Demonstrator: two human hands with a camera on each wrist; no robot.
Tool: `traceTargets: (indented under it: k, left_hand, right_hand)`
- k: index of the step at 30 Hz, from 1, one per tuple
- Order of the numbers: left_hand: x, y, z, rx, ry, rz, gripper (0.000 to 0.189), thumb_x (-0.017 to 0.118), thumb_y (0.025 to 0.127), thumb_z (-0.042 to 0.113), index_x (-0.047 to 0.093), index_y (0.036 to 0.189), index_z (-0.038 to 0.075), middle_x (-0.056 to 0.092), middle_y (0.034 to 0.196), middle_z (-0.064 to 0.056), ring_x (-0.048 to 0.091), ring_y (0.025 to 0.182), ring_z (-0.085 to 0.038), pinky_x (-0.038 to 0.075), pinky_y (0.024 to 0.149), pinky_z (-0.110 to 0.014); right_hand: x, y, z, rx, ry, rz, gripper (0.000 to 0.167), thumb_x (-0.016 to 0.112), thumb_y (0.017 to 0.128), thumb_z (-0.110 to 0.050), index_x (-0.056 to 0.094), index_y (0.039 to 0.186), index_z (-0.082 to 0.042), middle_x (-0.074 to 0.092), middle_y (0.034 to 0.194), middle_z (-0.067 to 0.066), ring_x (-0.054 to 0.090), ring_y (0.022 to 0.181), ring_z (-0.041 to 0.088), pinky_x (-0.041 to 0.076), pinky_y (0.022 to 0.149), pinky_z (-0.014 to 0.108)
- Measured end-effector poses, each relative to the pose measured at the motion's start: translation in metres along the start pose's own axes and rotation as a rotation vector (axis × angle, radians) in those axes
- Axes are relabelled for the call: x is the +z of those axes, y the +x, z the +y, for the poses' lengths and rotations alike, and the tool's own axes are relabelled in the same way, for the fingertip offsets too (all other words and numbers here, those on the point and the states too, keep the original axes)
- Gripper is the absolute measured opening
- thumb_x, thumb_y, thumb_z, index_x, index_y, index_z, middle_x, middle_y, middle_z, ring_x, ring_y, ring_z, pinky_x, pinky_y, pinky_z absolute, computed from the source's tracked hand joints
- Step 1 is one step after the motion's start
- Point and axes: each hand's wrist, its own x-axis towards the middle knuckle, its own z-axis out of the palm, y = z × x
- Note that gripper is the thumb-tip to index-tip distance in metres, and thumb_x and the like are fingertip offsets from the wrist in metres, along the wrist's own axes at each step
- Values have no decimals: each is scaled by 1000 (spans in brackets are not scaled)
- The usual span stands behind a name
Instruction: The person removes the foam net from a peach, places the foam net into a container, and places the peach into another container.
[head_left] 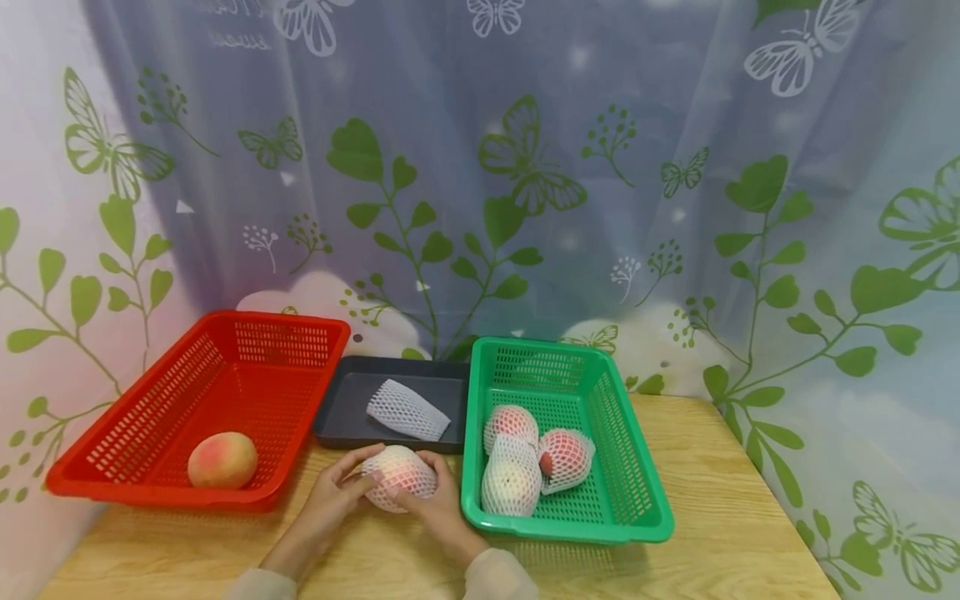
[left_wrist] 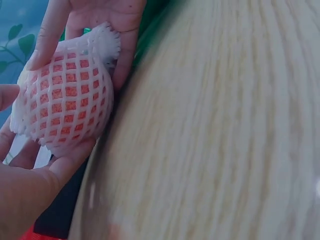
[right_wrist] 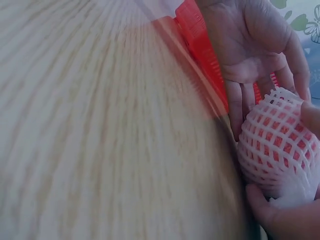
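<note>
A peach (head_left: 402,478) in a white foam net is held between both hands over the near part of the table. My left hand (head_left: 339,493) grips its left side, with thumb and fingers around the net. On the opposite side, my right hand (head_left: 444,502) grips it too, the thumb on the front. The left wrist view shows pink-red skin through the mesh of the netted peach (left_wrist: 67,97) and a bunched net end by the right hand (left_wrist: 102,17). In the right wrist view the left hand's (right_wrist: 255,45) fingers reach down to the netted peach (right_wrist: 277,140).
A red basket (head_left: 300,400) at left holds one bare peach (head_left: 222,461). Behind the hands, a dark tray (head_left: 348,408) carries an empty foam net (head_left: 407,410). In the green basket (head_left: 633,467) at right lie several netted peaches (head_left: 512,487). A patterned curtain (head_left: 450,208) hangs behind.
</note>
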Motion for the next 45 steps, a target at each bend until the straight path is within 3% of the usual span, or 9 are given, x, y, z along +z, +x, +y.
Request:
traceTargets:
  k: [9, 13, 18, 25, 33, 37, 40, 45]
  left_hand:
    - [-1, -11, 13, 47, 56, 44, 46, 64, 90, 6, 52, 134, 1, 56, 126, -9, 62, 101, -11, 54, 81, -28]
    - [-1, -16, 24, 94, 70, 27, 48, 64, 91, 8, 49, 136, -1, 53, 131, -7, 60, 105, -9, 55, 83, -28]
    - [1, -20, 40, 180, 162, 21, 46, 65, 91, 10, 51, 134, -1, 52, 138, -6, 59, 107, -5, 54, 84, -26]
    - [6, -26, 57, 227, 223, 14, 45, 64, 92, 13, 52, 134, 2, 54, 136, 2, 57, 109, -7, 52, 85, -23]
    - [17, -28, 69, 275, 233, 13, 44, 65, 91, 12, 54, 133, 4, 47, 143, -14, 55, 112, -7, 51, 87, -23]
    - [23, -29, 78, 283, 262, 12, 44, 66, 91, 15, 55, 134, 8, 45, 145, -10, 52, 118, -16, 49, 89, -22]
    - [28, -28, 85, 280, 264, 9, 45, 66, 91, 15, 54, 134, 8, 44, 146, -8, 48, 123, -27, 49, 90, -23]
    - [34, -27, 90, 294, 242, -31, 47, 65, 91, 12, 53, 136, 7, 43, 147, -8, 45, 126, -35, 50, 89, -25]
  right_hand:
    - [3, -2, -10, 40, 49, -88, 62, 78, 79, -17, 48, 132, -8, 52, 129, 9, 49, 115, 20, 43, 96, 33]
    - [4, -2, -20, 54, 69, -133, 68, 76, 82, -26, 43, 139, -11, 48, 134, 11, 49, 118, 24, 44, 97, 37]
    - [4, -3, -35, 44, 60, -139, 72, 78, 80, -30, 41, 141, -16, 47, 136, 12, 49, 118, 26, 46, 96, 39]
    - [2, -4, -53, 18, 50, -119, 75, 80, 78, -28, 41, 141, -16, 47, 136, 11, 48, 118, 25, 46, 93, 36]
    - [-9, -3, -76, -15, 37, -128, 71, 78, 79, -22, 43, 140, -13, 49, 134, 11, 50, 116, 25, 47, 91, 35]
    - [-18, -1, -88, -48, 36, -164, 71, 77, 81, -20, 42, 141, -13, 47, 136, 13, 50, 116, 26, 48, 92, 36]
    - [-25, 0, -95, -34, 53, -195, 71, 76, 82, -21, 40, 143, -17, 45, 138, 11, 50, 117, 25, 49, 92, 37]
    - [-38, 3, -101, -12, 103, -235, 68, 75, 84, -18, 41, 142, -19, 46, 138, 9, 50, 116, 24, 49, 91, 35]
